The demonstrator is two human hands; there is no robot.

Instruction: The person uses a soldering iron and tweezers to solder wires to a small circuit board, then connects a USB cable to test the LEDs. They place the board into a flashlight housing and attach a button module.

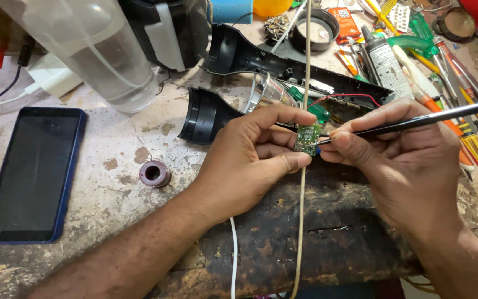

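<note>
Pinching a small green circuit board (308,138) between thumb and fingers, the left hand (250,160) keeps its grip closed on the board above the middle of the surface (112,149). The right hand (405,160) has its grip closed around a thin black tool (416,120), held like a pen, its tip touching the right edge of the board. Beneath both hands lies a dark, scorched wooden block (316,232) at the near edge.

The surface itself is pale, stained and chipped. On the left lies a blue-edged smartphone (31,171) with a dark screen; a small spool (154,173) sits between it and the left hand. Far left stands a clear plastic jar (100,50). Just beyond the hands lies an opened black plastic housing (283,72) with a shiny reflector and red wire inside. The far right is crowded with screwdrivers (449,61), a grey tube (385,61) and other tools. A thin pale cord (304,221) hangs down the middle of the view. Nothing of the room beyond the surface shows.
</note>
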